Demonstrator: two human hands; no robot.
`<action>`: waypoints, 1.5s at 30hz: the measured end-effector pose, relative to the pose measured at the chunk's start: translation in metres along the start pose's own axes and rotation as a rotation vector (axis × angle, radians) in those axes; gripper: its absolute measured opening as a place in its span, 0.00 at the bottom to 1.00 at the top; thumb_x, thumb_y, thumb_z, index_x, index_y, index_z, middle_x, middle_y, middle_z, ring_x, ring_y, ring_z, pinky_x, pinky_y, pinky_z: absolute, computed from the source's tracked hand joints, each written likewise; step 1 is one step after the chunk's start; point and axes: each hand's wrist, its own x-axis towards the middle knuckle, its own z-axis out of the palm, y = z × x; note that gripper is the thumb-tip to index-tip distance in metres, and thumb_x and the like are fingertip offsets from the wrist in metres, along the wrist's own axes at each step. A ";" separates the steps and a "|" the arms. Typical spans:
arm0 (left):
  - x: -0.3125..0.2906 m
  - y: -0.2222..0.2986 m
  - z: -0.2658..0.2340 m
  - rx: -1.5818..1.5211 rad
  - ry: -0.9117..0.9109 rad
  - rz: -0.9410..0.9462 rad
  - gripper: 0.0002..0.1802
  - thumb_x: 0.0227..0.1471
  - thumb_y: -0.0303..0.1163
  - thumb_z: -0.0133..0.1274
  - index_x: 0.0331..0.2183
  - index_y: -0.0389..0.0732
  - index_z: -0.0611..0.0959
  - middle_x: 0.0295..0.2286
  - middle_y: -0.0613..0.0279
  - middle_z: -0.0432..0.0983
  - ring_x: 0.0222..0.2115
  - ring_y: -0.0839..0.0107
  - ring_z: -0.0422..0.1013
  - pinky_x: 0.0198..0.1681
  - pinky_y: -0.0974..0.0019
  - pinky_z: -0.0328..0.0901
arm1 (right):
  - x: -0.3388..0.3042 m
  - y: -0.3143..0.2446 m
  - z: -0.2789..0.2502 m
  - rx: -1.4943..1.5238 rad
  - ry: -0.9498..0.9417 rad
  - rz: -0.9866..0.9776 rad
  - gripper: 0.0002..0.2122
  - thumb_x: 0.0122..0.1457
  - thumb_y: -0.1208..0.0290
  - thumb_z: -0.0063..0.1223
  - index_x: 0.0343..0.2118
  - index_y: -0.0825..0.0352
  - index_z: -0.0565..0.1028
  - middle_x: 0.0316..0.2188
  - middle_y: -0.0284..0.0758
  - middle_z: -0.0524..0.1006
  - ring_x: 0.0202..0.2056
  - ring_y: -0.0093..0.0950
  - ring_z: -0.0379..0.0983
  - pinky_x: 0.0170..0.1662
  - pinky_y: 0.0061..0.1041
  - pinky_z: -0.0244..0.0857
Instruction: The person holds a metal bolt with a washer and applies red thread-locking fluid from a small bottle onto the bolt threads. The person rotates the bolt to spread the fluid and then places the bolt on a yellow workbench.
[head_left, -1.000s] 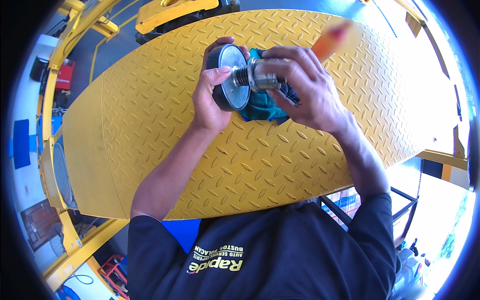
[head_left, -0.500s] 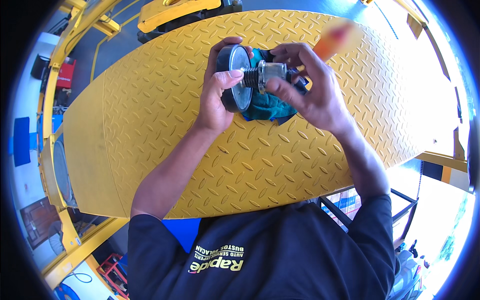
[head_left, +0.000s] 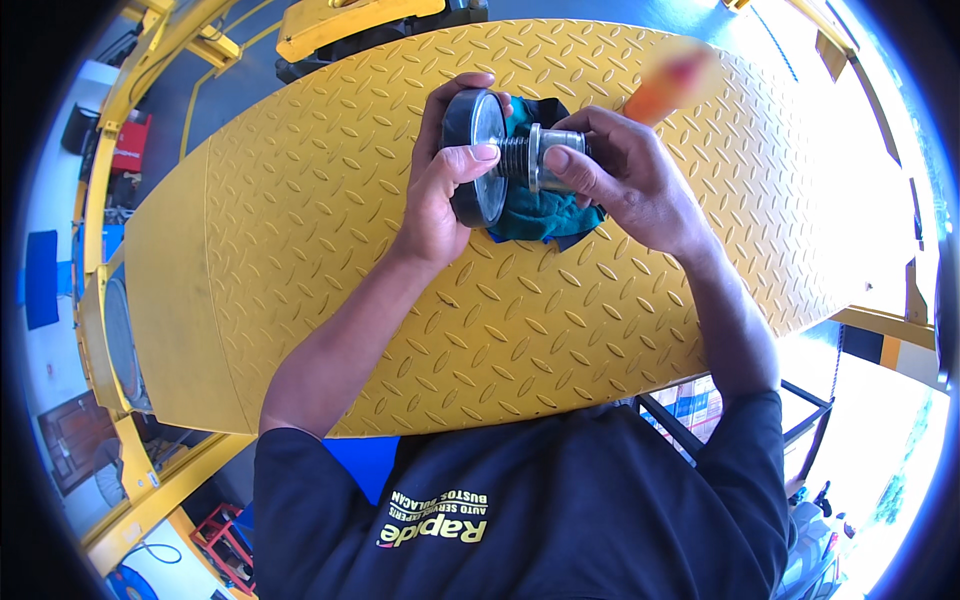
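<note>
While two bare hands hold it over the yellow metal plate, one metal part spans the gap between them, above the middle of the far half. I count one round disc on its left end, black round the side and silver on the face, one threaded screw running out of that face, and one silver collar toward the right, a flange at its left end. The left hand is partly closed, clamped round the disc: its fingers wrap the far edge, and its thumb lies across the face, the tip beside the screw. The right hand is half curled on the collar, thumb on the near side, fingers bent over the far side. The two hands stay apart, joined only by the part.

Just under the part lies one crumpled teal rag, on the plate. One orange object is on the far right, beyond the right hand, its upper end too blurred to make out. Away to the far left I see one red cabinet, and one red metal stand at the near left. One dark shirt fills the near side.
</note>
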 end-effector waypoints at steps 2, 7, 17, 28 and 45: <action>0.000 0.000 0.000 -0.053 0.006 -0.004 0.41 0.57 0.43 0.54 0.69 0.40 0.67 0.56 0.47 0.75 0.60 0.57 0.72 0.67 0.53 0.67 | -0.005 -0.012 -0.003 -0.185 -0.007 -0.046 0.20 0.62 0.68 0.76 0.54 0.64 0.81 0.47 0.38 0.81 0.49 0.34 0.82 0.51 0.35 0.77; 0.005 0.001 -0.005 -0.273 0.012 -0.051 0.39 0.55 0.37 0.56 0.67 0.42 0.69 0.54 0.51 0.74 0.57 0.62 0.73 0.66 0.57 0.68 | 0.004 0.002 0.004 -0.389 0.237 -0.644 0.20 0.64 0.65 0.75 0.54 0.65 0.80 0.39 0.36 0.84 0.39 0.29 0.83 0.45 0.31 0.77; 0.004 0.001 -0.004 -0.280 0.042 -0.050 0.38 0.56 0.37 0.54 0.67 0.41 0.69 0.53 0.50 0.75 0.57 0.62 0.73 0.66 0.56 0.68 | 0.006 0.000 -0.007 -0.570 0.142 -0.683 0.24 0.64 0.64 0.76 0.59 0.65 0.79 0.41 0.38 0.83 0.43 0.31 0.85 0.47 0.32 0.78; 0.001 -0.001 -0.003 -0.055 0.006 -0.004 0.42 0.57 0.43 0.54 0.69 0.40 0.67 0.58 0.46 0.75 0.61 0.57 0.73 0.68 0.52 0.67 | 0.001 -0.008 -0.016 -0.512 0.054 -0.514 0.20 0.66 0.64 0.74 0.56 0.66 0.80 0.42 0.36 0.84 0.47 0.29 0.83 0.52 0.31 0.77; 0.002 -0.001 -0.004 -0.245 0.045 -0.036 0.37 0.55 0.36 0.55 0.66 0.42 0.70 0.53 0.52 0.75 0.56 0.64 0.72 0.66 0.59 0.66 | -0.004 -0.006 0.003 -0.162 0.225 -0.323 0.25 0.66 0.61 0.75 0.59 0.67 0.78 0.44 0.38 0.85 0.46 0.27 0.83 0.49 0.30 0.77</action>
